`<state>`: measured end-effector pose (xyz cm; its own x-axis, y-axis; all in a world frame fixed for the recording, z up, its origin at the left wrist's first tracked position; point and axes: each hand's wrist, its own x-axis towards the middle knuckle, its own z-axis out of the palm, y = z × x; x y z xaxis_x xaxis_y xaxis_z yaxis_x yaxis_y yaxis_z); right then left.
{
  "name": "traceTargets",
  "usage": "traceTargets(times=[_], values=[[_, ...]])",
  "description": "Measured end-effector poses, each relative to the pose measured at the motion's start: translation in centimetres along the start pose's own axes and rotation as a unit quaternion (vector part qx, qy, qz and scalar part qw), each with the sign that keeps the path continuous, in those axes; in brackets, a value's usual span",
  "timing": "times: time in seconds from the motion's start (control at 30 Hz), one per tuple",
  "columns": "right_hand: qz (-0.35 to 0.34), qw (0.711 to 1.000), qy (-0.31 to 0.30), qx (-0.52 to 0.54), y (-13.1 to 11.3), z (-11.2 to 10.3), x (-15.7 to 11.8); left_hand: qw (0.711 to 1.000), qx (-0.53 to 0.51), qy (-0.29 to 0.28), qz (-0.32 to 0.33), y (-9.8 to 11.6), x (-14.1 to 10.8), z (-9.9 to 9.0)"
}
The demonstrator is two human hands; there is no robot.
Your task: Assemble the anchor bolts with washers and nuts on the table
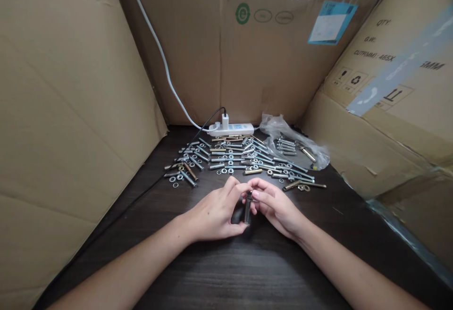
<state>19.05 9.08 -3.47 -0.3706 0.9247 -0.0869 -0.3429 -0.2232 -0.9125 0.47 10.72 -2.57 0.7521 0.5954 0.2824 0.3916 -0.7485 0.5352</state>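
Both the left hand (219, 210) and right hand (278, 206) had fingers closed around a metal sleeve (247, 210), which looked stiff, smooth and best gripped at its ends.

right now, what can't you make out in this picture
All in the head view:
- Upper end of the dark metal cylinder: covered by fingertips of the left hand and right hand.
- What exactly the right fingertips pinch: hidden by the fingers.
- Fine print on the blue-and-white paper label: too small.
- Far end of the white power cable: cut off by the top edge.
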Motion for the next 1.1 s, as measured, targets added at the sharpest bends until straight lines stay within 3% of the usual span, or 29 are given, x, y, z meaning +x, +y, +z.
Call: traceTargets(times=[0.37,0.6,0.87,1.1], values=[[-0.003,1.0,-0.001,-0.023,0.1,-0.11,-0.02,1.0,0.011,-0.006,0.005,-0.08,-0.08,-0.05],[-0.003,1.0,-0.013,0.016,-0.15,-0.1,-0.07,1.0,0.009,-0.001,-0.003,-0.07,-0.04,-0.07],[-0.01,1.0,-0.005,-0.022,0.04,-0.33,0.09,1.0,0.007,0.001,0.0,-0.23,-0.1,0.02],[-0.007,1.0,-0.024,0.014,-0.19,-0.16,0.11,1.0,0.012,-0.014,-0.005,-0.18,-0.04,-0.07]])
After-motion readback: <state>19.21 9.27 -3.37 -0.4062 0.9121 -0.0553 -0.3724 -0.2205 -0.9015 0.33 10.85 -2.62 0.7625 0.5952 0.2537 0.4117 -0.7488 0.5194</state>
